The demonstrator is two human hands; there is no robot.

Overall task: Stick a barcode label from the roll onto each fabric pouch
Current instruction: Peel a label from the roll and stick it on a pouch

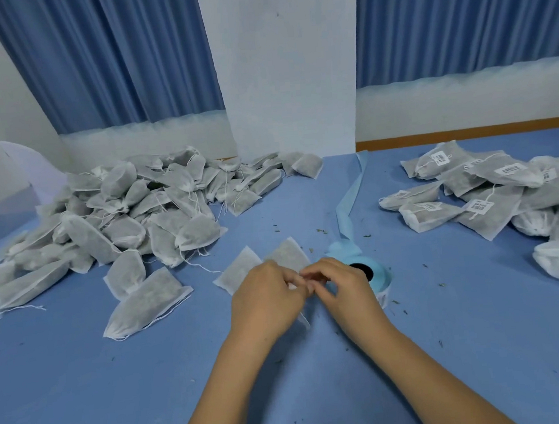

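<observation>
Person's left hand (265, 300) & right hand (341, 290) meet mid-table, fingers curled, tips touching; can't tell what they pinch. Two flat white fabric pouches w/ dark filling (288, 253) lie just beyond the left hand. Light-blue label roll (378, 272) sits beside the right hand. Unlabelled pouch pile (131, 210) at left, barcoded pouch pile (490, 192) at right, on blue table (118, 391).

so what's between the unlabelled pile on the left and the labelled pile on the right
Head view: two loose pouches, the left hand and right hand meeting at their near ends, the blue label roll, its backing strip trailing away.
</observation>
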